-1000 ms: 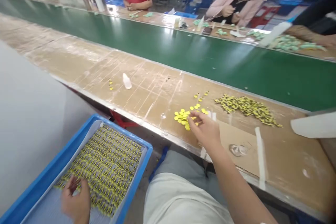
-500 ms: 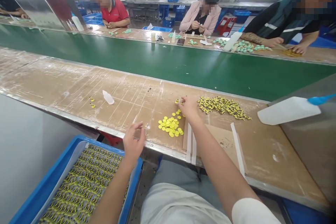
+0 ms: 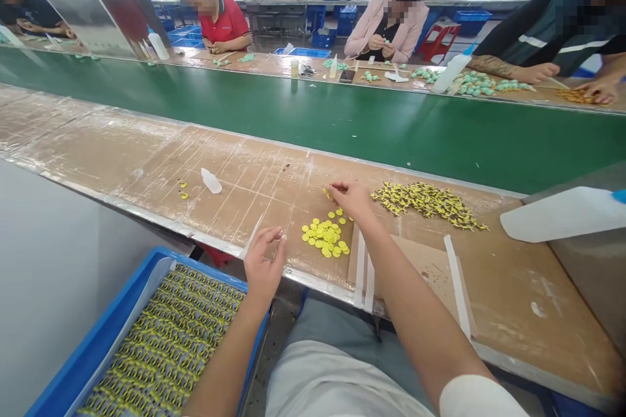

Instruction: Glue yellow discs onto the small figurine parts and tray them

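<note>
My right hand [image 3: 351,199] is over the table with its fingertips closed together at a small yellow piece [image 3: 327,193], just past a loose pile of flat yellow discs [image 3: 323,234]. To its right lies a heap of small yellow-and-black pieces [image 3: 425,203]. My left hand [image 3: 265,260] hovers by the table's front edge, left of the discs. Its fingers are curved, with a gap between thumb and forefinger, and nothing shows in them.
A blue tray [image 3: 141,267] holds rows of yellow-and-black pieces at lower left. A small white bottle [image 3: 211,180] lies on the table [image 3: 122,150]; a large white bottle [image 3: 562,214] lies at right. Beyond the green belt [image 3: 274,101], several people work with mint-green pieces [image 3: 476,83].
The view has swung slightly left. My right hand has moved a little left against the discs, its fingertips now at the small yellow piece. My left hand keeps nearly the same pose.
</note>
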`<control>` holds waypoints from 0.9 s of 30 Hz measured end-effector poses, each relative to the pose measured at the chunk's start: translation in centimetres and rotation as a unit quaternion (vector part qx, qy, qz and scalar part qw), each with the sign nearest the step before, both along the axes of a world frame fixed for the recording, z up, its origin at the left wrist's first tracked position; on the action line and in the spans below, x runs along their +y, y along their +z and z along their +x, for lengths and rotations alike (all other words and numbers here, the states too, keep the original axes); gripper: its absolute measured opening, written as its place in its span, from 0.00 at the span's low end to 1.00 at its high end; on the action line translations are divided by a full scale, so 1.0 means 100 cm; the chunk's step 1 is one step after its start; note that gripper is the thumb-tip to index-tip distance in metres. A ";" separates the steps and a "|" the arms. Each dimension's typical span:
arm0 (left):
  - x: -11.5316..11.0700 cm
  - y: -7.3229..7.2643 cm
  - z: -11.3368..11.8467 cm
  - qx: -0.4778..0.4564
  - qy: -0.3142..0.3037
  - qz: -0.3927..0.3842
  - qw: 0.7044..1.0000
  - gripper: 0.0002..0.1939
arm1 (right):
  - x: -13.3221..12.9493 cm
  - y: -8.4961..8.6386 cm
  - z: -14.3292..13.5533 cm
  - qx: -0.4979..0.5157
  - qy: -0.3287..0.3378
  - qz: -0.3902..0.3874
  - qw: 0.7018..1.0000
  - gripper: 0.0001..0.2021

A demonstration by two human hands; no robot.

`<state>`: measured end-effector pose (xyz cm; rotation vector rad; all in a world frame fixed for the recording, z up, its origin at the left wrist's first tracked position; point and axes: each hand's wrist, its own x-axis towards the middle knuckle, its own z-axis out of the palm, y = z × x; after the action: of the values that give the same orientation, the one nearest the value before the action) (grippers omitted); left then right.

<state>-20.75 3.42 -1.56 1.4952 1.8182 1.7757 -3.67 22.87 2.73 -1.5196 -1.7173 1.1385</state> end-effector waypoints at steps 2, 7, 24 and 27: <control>-0.005 0.005 0.003 -0.051 -0.019 0.008 0.999 0.13 | -0.026 0.008 -0.006 0.076 0.051 -0.040 0.995 0.22; -0.023 0.020 0.013 -0.242 -0.095 0.004 0.966 0.17 | -0.103 0.015 -0.016 0.229 0.151 -0.167 0.947 0.30; -0.113 0.009 0.009 -0.462 0.071 0.027 0.884 0.21 | -0.169 -0.025 -0.031 0.189 0.179 -0.325 0.909 0.25; -0.161 -0.012 -0.021 -0.435 0.226 0.015 0.872 0.21 | -0.157 -0.036 -0.030 0.167 0.162 -0.302 0.924 0.29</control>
<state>-22.83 -12.70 -2.73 0.1164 1.6657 2.1510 -6.69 7.17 -0.90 -1.2678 -1.4788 2.1176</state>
